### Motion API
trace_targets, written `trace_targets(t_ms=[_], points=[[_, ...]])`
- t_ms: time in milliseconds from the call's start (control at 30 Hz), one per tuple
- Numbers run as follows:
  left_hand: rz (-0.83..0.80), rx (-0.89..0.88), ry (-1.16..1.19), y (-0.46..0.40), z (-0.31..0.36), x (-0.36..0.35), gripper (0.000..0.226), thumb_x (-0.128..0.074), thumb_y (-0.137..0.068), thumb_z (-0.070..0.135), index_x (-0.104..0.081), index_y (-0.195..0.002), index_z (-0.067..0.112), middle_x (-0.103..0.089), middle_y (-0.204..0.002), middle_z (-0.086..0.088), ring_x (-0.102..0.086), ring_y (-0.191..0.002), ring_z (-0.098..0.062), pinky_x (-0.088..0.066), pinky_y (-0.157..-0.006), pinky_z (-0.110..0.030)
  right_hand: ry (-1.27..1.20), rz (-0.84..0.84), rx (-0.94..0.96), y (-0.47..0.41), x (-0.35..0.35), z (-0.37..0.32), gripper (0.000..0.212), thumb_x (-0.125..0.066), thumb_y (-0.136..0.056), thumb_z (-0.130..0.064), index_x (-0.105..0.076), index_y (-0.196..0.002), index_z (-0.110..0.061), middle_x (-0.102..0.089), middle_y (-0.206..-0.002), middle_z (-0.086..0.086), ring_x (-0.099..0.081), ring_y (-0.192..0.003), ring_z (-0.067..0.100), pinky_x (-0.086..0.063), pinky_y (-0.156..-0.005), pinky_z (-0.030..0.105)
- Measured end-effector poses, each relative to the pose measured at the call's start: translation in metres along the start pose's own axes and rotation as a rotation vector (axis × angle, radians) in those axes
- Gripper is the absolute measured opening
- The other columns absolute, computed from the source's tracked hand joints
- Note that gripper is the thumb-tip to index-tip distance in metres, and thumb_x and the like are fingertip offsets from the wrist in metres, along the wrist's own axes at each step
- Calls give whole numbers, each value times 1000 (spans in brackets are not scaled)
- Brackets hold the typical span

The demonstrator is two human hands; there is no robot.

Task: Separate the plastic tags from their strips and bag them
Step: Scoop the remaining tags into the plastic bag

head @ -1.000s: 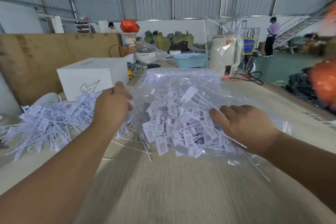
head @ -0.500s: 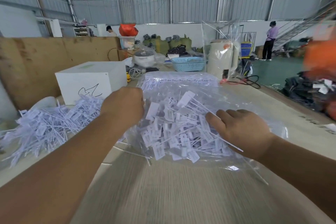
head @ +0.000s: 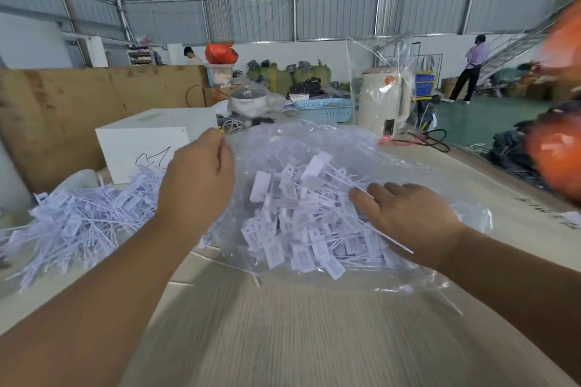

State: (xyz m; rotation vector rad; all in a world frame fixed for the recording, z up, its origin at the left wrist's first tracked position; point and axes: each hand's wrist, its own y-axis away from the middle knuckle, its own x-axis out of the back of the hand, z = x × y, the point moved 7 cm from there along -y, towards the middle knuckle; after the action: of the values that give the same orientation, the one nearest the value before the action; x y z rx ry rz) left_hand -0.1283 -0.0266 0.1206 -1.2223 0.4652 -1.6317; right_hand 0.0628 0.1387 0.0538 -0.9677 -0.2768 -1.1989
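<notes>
My left hand (head: 198, 179) has lifted the clear bag (head: 393, 173) mouth, gripping it, while my open right hand (head: 412, 220) presses the tags (head: 298, 229) inside, readying more bagging.

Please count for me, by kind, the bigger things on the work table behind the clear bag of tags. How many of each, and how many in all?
White cardboard box: 1
Light blue plastic basket: 1
Cream electric kettle wrapped in clear film: 1
White cooking pot with a glass lid: 1
Total: 4
The loose white plastic tags are too many to count.
</notes>
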Motion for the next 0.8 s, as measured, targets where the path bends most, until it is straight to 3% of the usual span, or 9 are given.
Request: trace_targets(t_ms=[100,200,267,367,467,600,700,733,800], points=[[-69,-120,-97,3,12,-11,28,-51,-94,29,-53,-115,10,-57,-110,-9,-53,-100,-29,-44,-84,-40,-71,-148,-3,-5,-13,-1,64,-62,-76,-16,-17,-121,-20,-55,-94,4,-58,-74,28,-33,-50,30],[-136,-247,-188,-8,35,-24,60,-67,-85,34,-43,-137,16,-46,-132,-6,-41,-119,-26,-36,-97,-40,-154,-206,-58,-10,-18,1,59,-57,-78,-19,-16,-120,-24,-52,-98,3,-57,-77,27,-33,-51,30],[-236,-254,-261,-20,48,-37,66,-70,-83,37,-40,-140,22,-48,-136,-3,-41,-124,-26,-37,-100,-39,-168,-237,-76,-13,-21,1,57,-57,-79,-20,-18,-121,-24,-52,-99,3,-57,-75,27,-35,-51,31],[-362,-240,-505,-34,65,-57,36,-62,-89,23,-55,-124,22,-60,-121,-6,-56,-107,-30,-46,-86,-40,-190,-272,-88,-14,-24,3,63,-62,-79,-27,-16,-122,-25,-53,-100,3,-57,-76,27,-36,-52,31],[-225,-287,-478,-36,89,-53,13,-49,-96,19,-61,-101,16,-64,-90,-8,-56,-74,-30,-43,-63,-36,-203,-307,-123,-15,-26,7,71,-68,-78,-42,-16,-124,-25,-56,-102,2,-61,-79,27,-37,-54,31],[137,-576,-173,-5,120,-17,32,-45,-98,25,-60,-75,9,-54,-59,-6,-50,-50,-27,-36,-48,-28,-241,-251,-266,-23,-20,22,65,-68,-77,-39,-21,-122,-30,-60,-98,-3,-54,-69,22,-31,-50,24],[145,-657,-131,17,117,-8,43,-36,-102,29,-61,-75,7,-54,-62,-6,-49,-53,-26,-42,-46,-34,-273,-183,-374,-32,-10,36,57,-60,-81,-39,-23,-124,-40,-61,-114,-9,-62,-95,21,-49,-69,29],[139,-669,-108,23,113,-6,48,-33,-104,29,-63,-75,5,-55,-63,-7,-50,-54,-26,-43,-47,-35,-257,-221,-394,-36,-10,38,55,-57,-82,-39,-25,-127,-40,-59,-120,-10,-61,-106,20,-49,-79,32],[121,-699,-55,34,107,0,53,-31,-105,28,-66,-74,2,-57,-64,-8,-51,-55,-25,-43,-50,-36,-230,-351,-442,-42,-22,41,48,-50,-84,-34,-30,-128,-39,-57,-114,-9,-60,-105,19,-47,-78,31]])
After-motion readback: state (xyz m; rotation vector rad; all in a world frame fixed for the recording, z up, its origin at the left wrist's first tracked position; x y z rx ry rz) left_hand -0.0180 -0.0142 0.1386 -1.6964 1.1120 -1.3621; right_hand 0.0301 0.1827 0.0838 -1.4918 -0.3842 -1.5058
